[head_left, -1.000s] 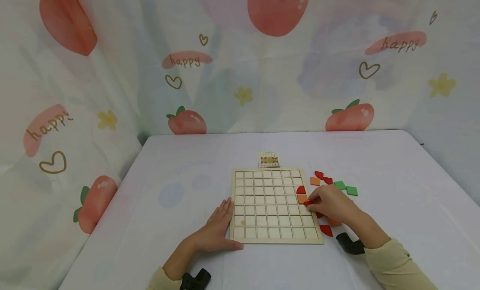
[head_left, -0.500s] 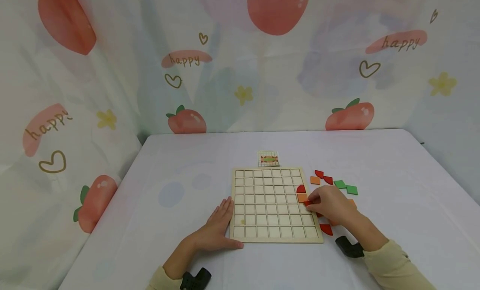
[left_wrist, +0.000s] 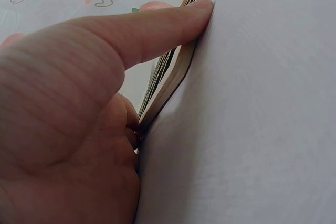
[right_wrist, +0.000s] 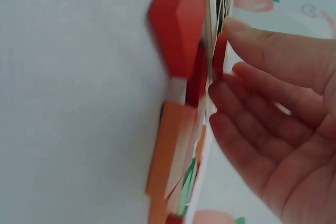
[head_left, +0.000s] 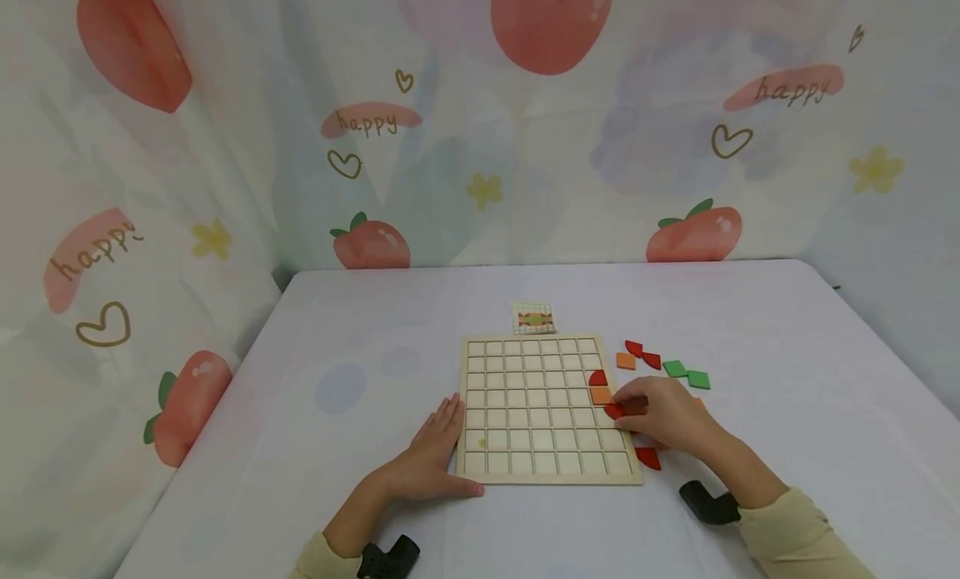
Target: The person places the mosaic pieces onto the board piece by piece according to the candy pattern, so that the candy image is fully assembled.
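Observation:
A pale wooden grid board (head_left: 547, 412) lies flat, with a red rounded piece (head_left: 597, 378) and an orange square (head_left: 602, 395) in cells near its right edge. The left hand (head_left: 423, 458) lies along the board's left edge and near corner, fingers straight; in the left wrist view its thumb rests on the board's rim (left_wrist: 181, 61). At the right edge the right hand (head_left: 671, 412) pinches a red piece (head_left: 613, 411) just below the orange square. The right wrist view shows that red piece (right_wrist: 220, 56) between thumb and fingers of the right hand (right_wrist: 283, 98).
A small patterned card (head_left: 534, 319) touches or nearly touches the board's far edge. Right of the board lie loose red, orange and green pieces, among them a green one (head_left: 698, 380), an orange square (head_left: 626, 361) and a red one (head_left: 648, 458). A printed cloth hangs behind the table.
The right hand's thumb and fingers have spread slightly, and more of the red piece shows between them. The left hand keeps its place at the board. The head view has shifted a little.

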Demonstrator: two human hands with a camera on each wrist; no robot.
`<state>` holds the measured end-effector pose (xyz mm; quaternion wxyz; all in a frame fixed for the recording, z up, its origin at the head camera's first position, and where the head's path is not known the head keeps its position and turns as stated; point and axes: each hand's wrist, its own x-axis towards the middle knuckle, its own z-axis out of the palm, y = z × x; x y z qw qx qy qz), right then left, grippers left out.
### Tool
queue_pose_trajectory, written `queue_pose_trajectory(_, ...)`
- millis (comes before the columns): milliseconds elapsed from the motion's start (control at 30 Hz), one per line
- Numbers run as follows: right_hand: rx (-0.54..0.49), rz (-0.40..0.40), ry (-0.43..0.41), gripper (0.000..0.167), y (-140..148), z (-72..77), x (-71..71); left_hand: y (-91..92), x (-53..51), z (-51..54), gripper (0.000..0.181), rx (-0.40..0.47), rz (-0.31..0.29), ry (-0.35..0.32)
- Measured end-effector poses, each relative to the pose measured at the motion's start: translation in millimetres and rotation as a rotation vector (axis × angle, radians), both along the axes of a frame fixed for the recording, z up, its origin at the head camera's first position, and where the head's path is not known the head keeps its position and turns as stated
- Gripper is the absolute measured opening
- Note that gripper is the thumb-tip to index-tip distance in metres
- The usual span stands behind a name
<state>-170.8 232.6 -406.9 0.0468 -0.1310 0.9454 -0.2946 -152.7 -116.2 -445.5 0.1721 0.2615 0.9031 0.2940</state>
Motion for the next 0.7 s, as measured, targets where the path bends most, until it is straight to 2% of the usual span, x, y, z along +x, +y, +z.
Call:
queue_pose_trajectory(267, -0.141, 0.142, -0.067, 0.028, 21.5, -5.2, -8.6, 1.3, 0.2, -0.5, 0.114, 0.005, 0.004, -0.003)
queue_pose_trajectory(467, -0.183, 0.16, -0.103, 0.026, 25.4, -6.1, -11.5, 0.3, 0.6, 0.4, 0.113, 0.013, 0.002, -0.018)
queue_pose_trajectory(700, -0.201, 0.174, -0.086, 0.025, 26.1, -7.3, -12.1, -0.6, 0.7, 0.6, 0.112, 0.009, 0.001, -0.01)
